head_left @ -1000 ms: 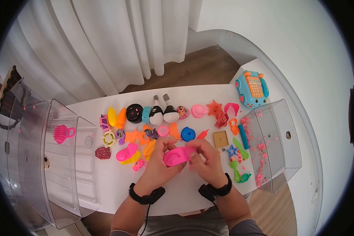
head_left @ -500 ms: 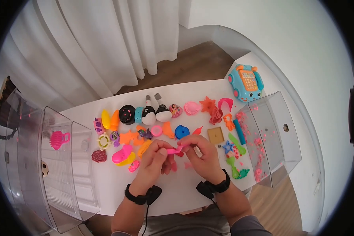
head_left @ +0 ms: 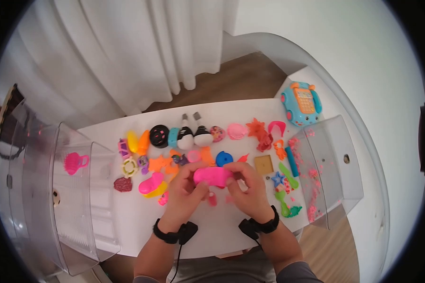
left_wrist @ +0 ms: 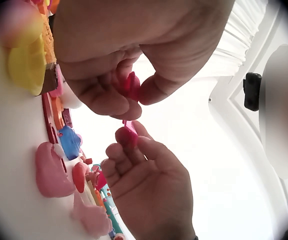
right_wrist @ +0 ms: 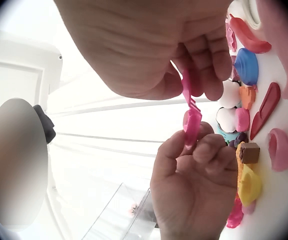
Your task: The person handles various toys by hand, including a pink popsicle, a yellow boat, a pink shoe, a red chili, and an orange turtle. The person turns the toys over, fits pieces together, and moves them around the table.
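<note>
Between both hands is a bright pink toy slipper [head_left: 213, 176], held raised over the table with its long flat face toward the head camera. My left hand [head_left: 186, 191] pinches one end between thumb and fingers. At the other end, my right hand [head_left: 248, 188] grips it the same way. Seen edge-on in the right wrist view, the slipper [right_wrist: 191, 125] is thin, with slits near its middle. Fingers hide much of it in the left wrist view. Below the hands lie a small pink piece [head_left: 212, 200] and, to the left, another pink slipper [head_left: 151, 182] over a yellow one [head_left: 157, 190].
Rows of toys span the white table [head_left: 212, 236], including a blue round piece [head_left: 224, 159], a tan square tray [head_left: 264, 164] and a green spoon [head_left: 282, 203]. Clear bins flank it; the left one [head_left: 106, 207] holds a pink comb [head_left: 75, 163]. A toy phone [head_left: 301, 104] stands back right.
The pink slipper has been turned between the hands: first its open strap side, then its edge, now its broad flat face shows. Both hands stay over the same spot.
</note>
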Demonstrator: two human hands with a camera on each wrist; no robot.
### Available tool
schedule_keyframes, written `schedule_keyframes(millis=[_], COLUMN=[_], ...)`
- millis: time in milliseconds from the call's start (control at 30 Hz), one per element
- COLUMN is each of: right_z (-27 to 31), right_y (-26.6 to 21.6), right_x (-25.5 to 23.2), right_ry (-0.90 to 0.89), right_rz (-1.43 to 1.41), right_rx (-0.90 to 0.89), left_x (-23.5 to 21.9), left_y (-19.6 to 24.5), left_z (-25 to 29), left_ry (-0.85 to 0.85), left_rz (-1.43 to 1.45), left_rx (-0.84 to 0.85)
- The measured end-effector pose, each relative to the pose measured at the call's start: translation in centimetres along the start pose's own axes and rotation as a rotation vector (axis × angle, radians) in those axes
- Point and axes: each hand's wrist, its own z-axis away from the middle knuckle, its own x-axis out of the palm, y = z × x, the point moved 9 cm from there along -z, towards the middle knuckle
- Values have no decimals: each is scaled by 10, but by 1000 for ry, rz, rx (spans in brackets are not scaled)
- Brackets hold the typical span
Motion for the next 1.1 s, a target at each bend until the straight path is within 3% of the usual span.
schedule_keyframes(millis=[33,100,167,300,333,400,500,667,800,833,867,900,967,1000,1067,1100], right_z=[0,7,7,10,11,2,-5,-2,5,9,13,17,24,30,38,42], right_y=[-3,22,23,29,33,14,-15,-6,-36,-32,-13,-3,-3,1,5,4], right_x=[2,10,12,17,17,15,18,24,13,8,6,3,-13,-20,-27,-29], right_ry=[-27,-83,-135,-159,-160,-190,-242,-266,-248,-219,-220,-218,-215,-171,-125,-116], right_rz=[-18,-352,-470,-566,-557,-89,-56,-76,6,23,-152,-327,-315,-444,-577,-646], right_rx=[-10,302,346,433,431,64,-41,-7,-4,-3,93,183,240,311,374,357], left_x=[2,-3,12,17,15,14,7,7,13,8,4,-6,-30,-47,-85,-94], left_y=[-1,-2,9,12,9,7,4,1,15,21,29,35,51,57,69,69], left_z=[-1,1,2,4,3,2,0,1,6,7,9,9,13,20,37,45], left_ry=[-11,28,-113,-180,-156,-132,-72,-77,-97,-67,-34,20,124,180,372,370], left_rz=[23,23,25,126,129,135,87,-32,-110,-229,-342,-329,-298,-286,-760,-765], left_rx=[4,12,154,90,71,56,29,3,78,185,297,337,361,345,467,472])
